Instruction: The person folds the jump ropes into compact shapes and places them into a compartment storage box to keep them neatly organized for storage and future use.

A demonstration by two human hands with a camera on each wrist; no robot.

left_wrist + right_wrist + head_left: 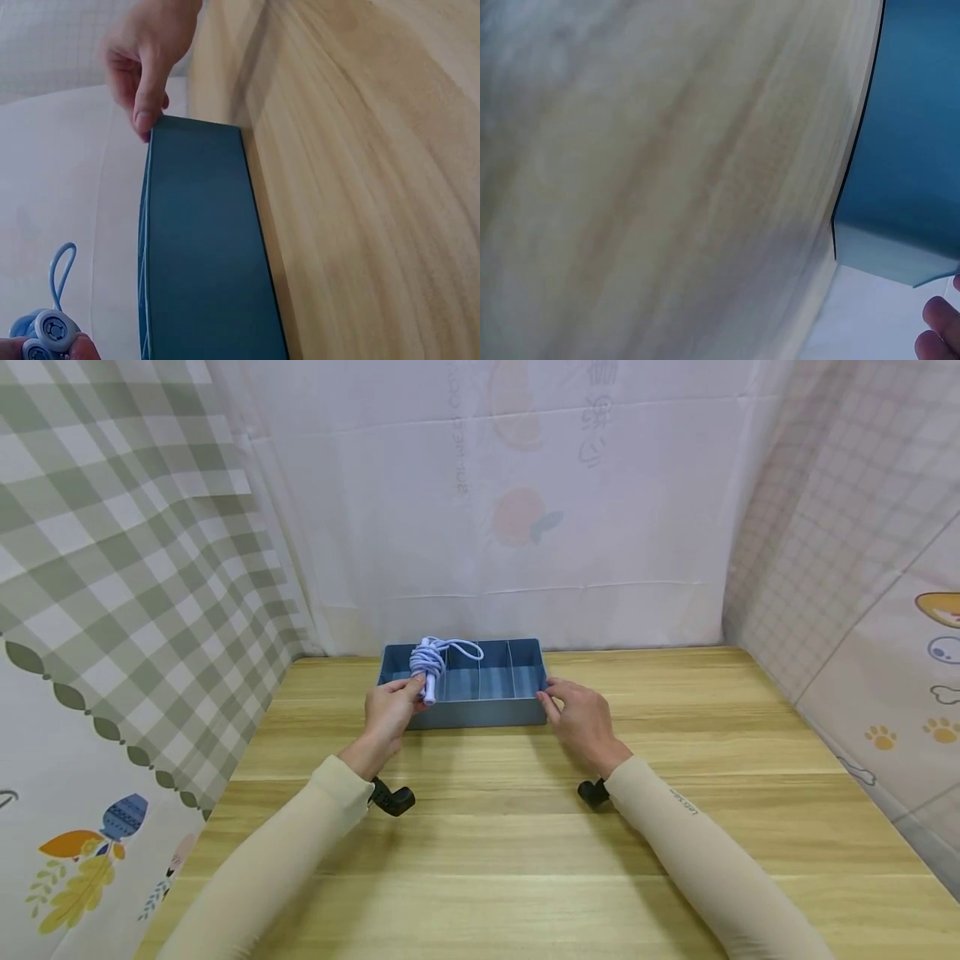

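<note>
A pale lavender jump rope (427,662), wound round its two handles, is pinched between the thumb and fingers of my left hand (387,714). It is held over the left part of a blue divided storage box (480,714), and a loose loop sticks out to the right. The round handle ends (55,328) show at the bottom of the left wrist view. With thumb and fingertips my right hand (585,717) holds the box's front right corner at the rim. Only a few fingertips (939,315) of that hand appear in the right wrist view.
The box stands on a wooden table (495,843) near its back edge, and thin dividers split it into several compartments. Behind the table hangs a white curtain (637,527). A green checked cloth (150,510) hangs at the left, and a patterned one (862,568) at the right.
</note>
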